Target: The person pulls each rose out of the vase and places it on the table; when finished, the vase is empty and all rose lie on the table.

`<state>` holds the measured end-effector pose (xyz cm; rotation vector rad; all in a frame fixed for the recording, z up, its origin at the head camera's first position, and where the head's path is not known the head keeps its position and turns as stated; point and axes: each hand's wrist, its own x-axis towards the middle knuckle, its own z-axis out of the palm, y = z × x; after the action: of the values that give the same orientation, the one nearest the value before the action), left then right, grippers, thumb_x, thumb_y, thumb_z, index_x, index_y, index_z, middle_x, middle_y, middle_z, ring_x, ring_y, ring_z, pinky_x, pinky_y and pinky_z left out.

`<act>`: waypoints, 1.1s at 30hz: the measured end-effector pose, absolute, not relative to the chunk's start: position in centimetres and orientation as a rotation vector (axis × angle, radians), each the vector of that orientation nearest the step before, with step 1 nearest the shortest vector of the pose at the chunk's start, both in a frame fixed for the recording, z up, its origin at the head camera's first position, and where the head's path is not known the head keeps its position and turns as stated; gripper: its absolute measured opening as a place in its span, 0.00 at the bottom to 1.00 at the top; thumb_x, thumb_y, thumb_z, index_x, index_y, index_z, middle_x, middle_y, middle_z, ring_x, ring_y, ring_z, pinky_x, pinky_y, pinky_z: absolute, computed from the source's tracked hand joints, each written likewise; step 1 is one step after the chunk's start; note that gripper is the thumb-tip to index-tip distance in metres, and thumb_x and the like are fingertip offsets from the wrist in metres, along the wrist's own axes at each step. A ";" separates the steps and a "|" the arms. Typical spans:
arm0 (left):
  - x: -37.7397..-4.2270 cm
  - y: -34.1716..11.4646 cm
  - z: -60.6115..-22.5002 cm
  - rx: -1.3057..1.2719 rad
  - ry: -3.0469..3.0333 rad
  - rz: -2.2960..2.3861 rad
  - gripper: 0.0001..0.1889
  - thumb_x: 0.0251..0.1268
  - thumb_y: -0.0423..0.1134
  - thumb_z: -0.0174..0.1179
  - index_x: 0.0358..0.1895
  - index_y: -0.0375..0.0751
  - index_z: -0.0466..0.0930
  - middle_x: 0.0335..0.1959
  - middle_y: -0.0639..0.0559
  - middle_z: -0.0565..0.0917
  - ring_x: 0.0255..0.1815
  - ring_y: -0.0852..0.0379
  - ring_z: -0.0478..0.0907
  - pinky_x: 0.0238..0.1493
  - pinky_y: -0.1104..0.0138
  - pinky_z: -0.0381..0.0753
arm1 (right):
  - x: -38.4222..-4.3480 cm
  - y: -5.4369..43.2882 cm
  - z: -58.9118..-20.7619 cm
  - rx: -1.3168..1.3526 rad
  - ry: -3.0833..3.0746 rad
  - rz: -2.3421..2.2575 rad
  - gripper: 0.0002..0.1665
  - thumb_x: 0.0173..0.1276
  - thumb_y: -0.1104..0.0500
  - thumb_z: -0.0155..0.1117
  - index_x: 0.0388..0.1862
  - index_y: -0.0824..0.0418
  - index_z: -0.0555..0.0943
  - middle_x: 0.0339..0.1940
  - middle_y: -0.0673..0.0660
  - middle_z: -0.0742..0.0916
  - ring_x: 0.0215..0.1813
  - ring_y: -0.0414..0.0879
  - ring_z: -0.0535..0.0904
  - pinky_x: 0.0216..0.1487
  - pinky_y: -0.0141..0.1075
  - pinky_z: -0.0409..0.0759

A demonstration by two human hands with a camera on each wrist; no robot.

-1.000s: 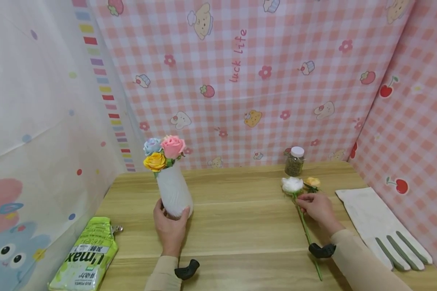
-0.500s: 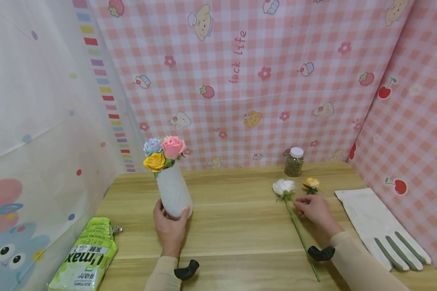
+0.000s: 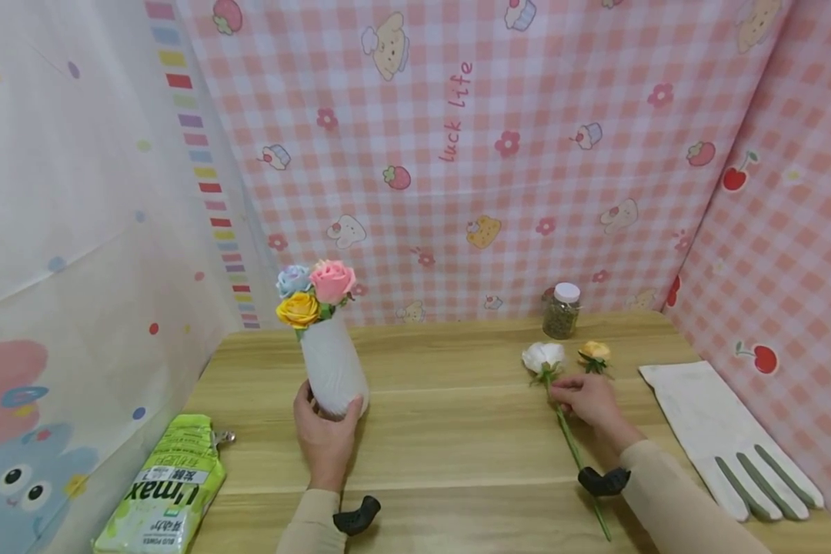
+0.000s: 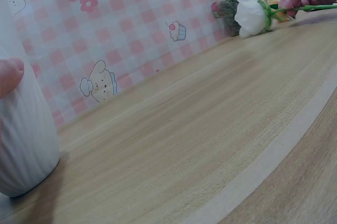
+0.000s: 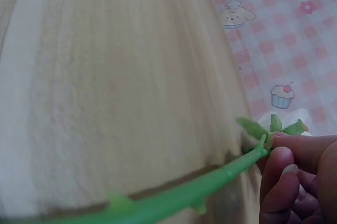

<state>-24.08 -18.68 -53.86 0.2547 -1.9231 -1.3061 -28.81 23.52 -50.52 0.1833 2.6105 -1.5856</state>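
On the left, a white ribbed vase holds a pink rose, a yellow rose and a pale blue rose. My left hand grips the vase low down, thumb on its right side; the thumb also shows against it in the left wrist view. To the right, a white rose with a long green stem lies along the table. My right hand pinches that stem just below the bloom between thumb and finger. Behind this hand lies an orange-yellow rose, its stem mostly hidden.
A jar with a white lid stands at the back right of the wooden table. A white glove with green stripes lies at the right edge. A green bag with a metal clip lies front left. Patterned cloth walls surround the table.
The white rose's bloom has shifted left. My right hand was apart from the stem half a second ago and now pinches it. My left hand keeps its hold on the vase.
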 end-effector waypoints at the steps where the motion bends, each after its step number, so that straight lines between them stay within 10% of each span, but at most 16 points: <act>1: -24.1 -18.7 -53.9 0.255 -1.923 -1.309 0.45 0.44 0.47 0.77 0.67 0.39 0.64 0.59 0.44 0.72 0.57 0.49 0.70 0.55 0.56 0.71 | -28.8 23.8 -50.5 0.184 2.630 -1.582 0.16 0.64 0.59 0.67 0.46 0.70 0.83 0.21 0.53 0.84 0.24 0.40 0.77 0.23 0.32 0.74; 33: -24.2 -18.7 -54.0 0.251 -1.918 -1.299 0.46 0.43 0.46 0.77 0.67 0.38 0.64 0.60 0.43 0.71 0.57 0.49 0.70 0.56 0.54 0.71 | -28.3 25.5 -48.0 0.128 2.882 -1.361 0.16 0.68 0.56 0.63 0.45 0.67 0.84 0.27 0.57 0.86 0.26 0.44 0.78 0.23 0.34 0.74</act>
<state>-24.19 -18.67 -54.00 0.2515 -1.9176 -1.2987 -28.33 25.55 -48.01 0.1281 2.8822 -1.3611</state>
